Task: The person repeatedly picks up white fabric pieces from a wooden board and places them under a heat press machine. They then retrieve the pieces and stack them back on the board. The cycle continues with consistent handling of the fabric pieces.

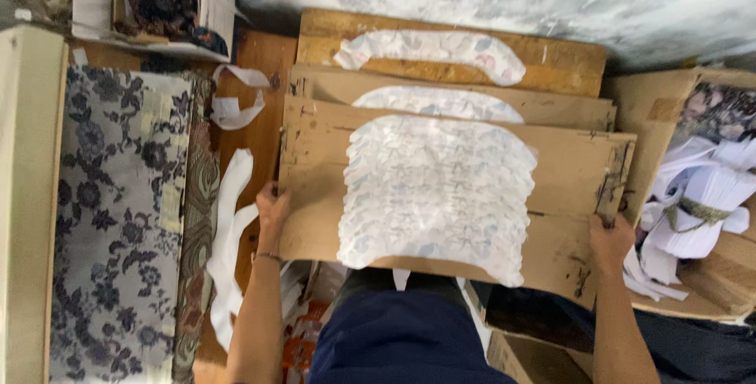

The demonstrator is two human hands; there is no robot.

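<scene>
Head view: left hand (272,204) and right hand (611,242), fingers gripping opposite edges of cardboard sheet (315,218) under stacked white fabric pieces (438,187).

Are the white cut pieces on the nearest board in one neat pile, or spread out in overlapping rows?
Spread out. The white pieces overlap in rows across the board, with many scalloped edges showing.
</scene>
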